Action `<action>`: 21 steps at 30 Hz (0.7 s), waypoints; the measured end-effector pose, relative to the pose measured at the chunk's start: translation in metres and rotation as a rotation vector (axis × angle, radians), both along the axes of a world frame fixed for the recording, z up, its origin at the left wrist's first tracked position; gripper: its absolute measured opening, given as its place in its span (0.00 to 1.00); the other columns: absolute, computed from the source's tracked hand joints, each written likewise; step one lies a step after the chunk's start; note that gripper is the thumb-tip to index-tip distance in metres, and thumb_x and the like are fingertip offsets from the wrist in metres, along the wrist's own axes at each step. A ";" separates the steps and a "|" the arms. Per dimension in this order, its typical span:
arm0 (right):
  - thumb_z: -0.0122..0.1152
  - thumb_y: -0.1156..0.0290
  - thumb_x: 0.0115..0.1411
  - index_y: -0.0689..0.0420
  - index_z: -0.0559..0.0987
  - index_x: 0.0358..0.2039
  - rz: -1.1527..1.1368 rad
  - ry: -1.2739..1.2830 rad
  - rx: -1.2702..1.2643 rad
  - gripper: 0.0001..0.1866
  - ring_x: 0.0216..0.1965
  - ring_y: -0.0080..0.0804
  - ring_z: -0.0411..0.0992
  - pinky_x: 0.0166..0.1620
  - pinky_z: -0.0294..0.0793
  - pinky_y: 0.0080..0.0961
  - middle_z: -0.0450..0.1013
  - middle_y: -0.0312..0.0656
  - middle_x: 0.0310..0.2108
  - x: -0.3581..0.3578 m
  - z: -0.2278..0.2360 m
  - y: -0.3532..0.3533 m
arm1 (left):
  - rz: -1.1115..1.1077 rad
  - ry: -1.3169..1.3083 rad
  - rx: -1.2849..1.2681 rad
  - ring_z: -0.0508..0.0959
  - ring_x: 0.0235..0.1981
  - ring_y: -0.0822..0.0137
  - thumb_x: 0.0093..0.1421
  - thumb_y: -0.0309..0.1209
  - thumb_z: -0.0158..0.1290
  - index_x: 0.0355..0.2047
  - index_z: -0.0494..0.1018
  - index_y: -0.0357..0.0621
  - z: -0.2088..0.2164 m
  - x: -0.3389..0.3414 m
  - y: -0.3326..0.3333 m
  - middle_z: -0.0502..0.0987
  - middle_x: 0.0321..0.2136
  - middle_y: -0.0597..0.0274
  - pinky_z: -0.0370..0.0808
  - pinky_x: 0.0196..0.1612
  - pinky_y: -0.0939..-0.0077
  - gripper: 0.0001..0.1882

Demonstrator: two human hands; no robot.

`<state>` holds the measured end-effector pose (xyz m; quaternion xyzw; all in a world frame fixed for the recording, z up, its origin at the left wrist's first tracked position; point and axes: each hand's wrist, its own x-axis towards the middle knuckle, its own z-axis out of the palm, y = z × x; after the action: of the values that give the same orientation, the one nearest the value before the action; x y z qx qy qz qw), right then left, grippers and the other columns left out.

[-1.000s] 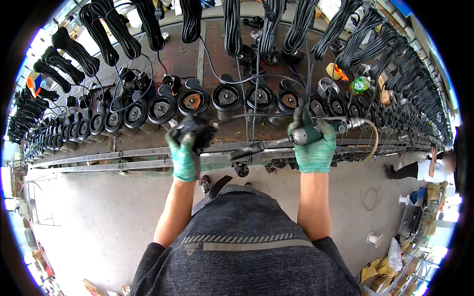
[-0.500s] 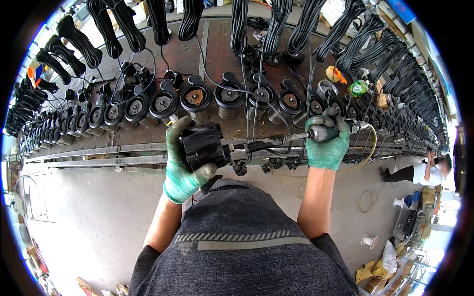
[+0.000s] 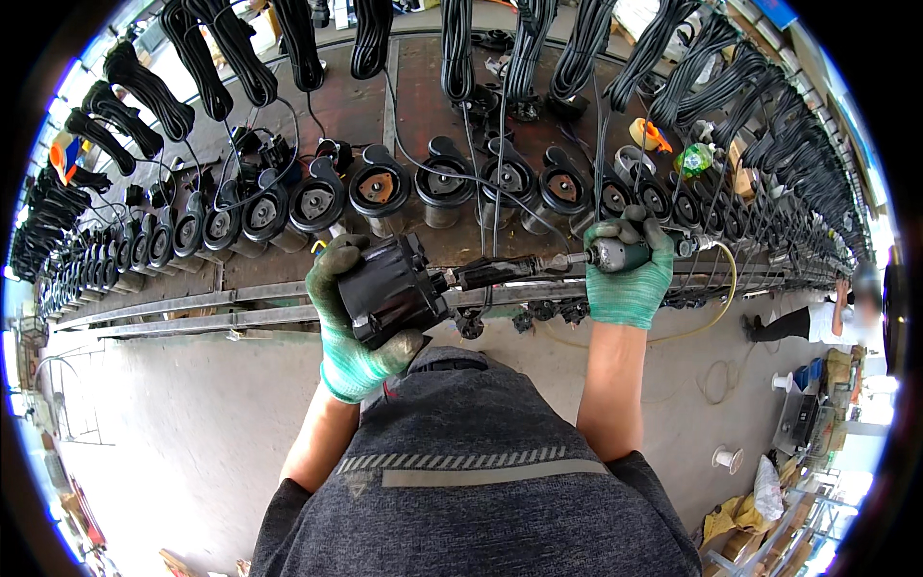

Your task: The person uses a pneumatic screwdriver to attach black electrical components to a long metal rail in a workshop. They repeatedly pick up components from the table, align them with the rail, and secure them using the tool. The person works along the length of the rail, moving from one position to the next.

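My left hand (image 3: 348, 348), in a green glove with dark fingertips, is wrapped round a black ribbed plastic housing (image 3: 389, 296) held tilted in front of my chest. My right hand (image 3: 630, 286), gloved alike, grips a pneumatic screwdriver (image 3: 615, 255) lying level, its tip toward the left. A dark wrapped shaft (image 3: 495, 272) spans from the screwdriver to the housing's right end; whether it touches a screw cannot be made out. From the tool's rear runs a yellowish air hose (image 3: 733, 288).
Behind my hands, a long row of round black pump bodies (image 3: 380, 189) stands on the dark bench (image 3: 336, 111). Coiled black cables (image 3: 457, 53) hang above, some leads crossing down. Metal rails (image 3: 231, 317) edge the bench. A person (image 3: 827, 322) is at far right; a white spool (image 3: 728, 459) lies on the floor.
The housing has turned in my left hand's hold and tilted more, with the hand a little further left. My right hand and the screwdriver have shifted slightly left too.
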<state>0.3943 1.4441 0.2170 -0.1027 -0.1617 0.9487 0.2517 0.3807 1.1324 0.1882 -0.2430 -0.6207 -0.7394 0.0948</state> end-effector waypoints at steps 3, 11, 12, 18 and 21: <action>0.62 0.71 0.58 0.65 0.79 0.35 -0.044 -0.022 0.020 0.09 0.29 0.24 0.69 0.39 0.76 0.30 0.73 0.38 0.26 0.001 0.006 -0.005 | -0.094 0.029 0.040 0.65 0.62 0.53 0.42 0.48 0.77 0.62 0.53 0.49 -0.003 -0.002 0.001 0.57 0.61 0.48 0.71 0.61 0.56 0.55; 0.64 0.72 0.59 0.62 0.79 0.35 -0.045 -0.219 0.055 0.07 0.27 0.25 0.70 0.36 0.79 0.30 0.75 0.39 0.27 0.002 0.011 -0.004 | -0.375 0.199 -0.083 0.68 0.58 0.51 0.39 0.40 0.78 0.58 0.57 0.53 -0.007 -0.022 -0.008 0.60 0.59 0.44 0.73 0.57 0.54 0.51; 0.64 0.72 0.59 0.61 0.79 0.35 -0.053 -0.258 0.066 0.07 0.27 0.25 0.70 0.35 0.79 0.30 0.75 0.39 0.27 0.003 0.013 -0.006 | -0.427 0.258 -0.143 0.68 0.58 0.51 0.39 0.39 0.78 0.58 0.57 0.53 -0.003 -0.028 -0.012 0.60 0.59 0.44 0.73 0.57 0.54 0.51; 0.64 0.73 0.60 0.59 0.79 0.34 -0.026 -0.230 0.037 0.04 0.27 0.25 0.71 0.36 0.79 0.30 0.76 0.39 0.27 0.002 0.004 -0.005 | -0.273 0.114 0.125 0.68 0.60 0.51 0.40 0.44 0.79 0.58 0.57 0.54 -0.015 -0.009 0.003 0.58 0.60 0.44 0.74 0.58 0.54 0.51; 0.64 0.71 0.61 0.60 0.79 0.34 -0.045 -0.202 0.030 0.06 0.28 0.29 0.72 0.37 0.79 0.31 0.73 0.38 0.24 0.013 0.002 -0.008 | -0.298 0.118 0.131 0.67 0.61 0.50 0.41 0.44 0.79 0.58 0.56 0.55 -0.018 -0.010 0.001 0.58 0.59 0.45 0.75 0.58 0.55 0.51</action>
<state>0.4073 1.4366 0.2186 -0.1975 -0.1978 0.9251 0.2569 0.3709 1.1334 0.1705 -0.3686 -0.5219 -0.7684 0.0361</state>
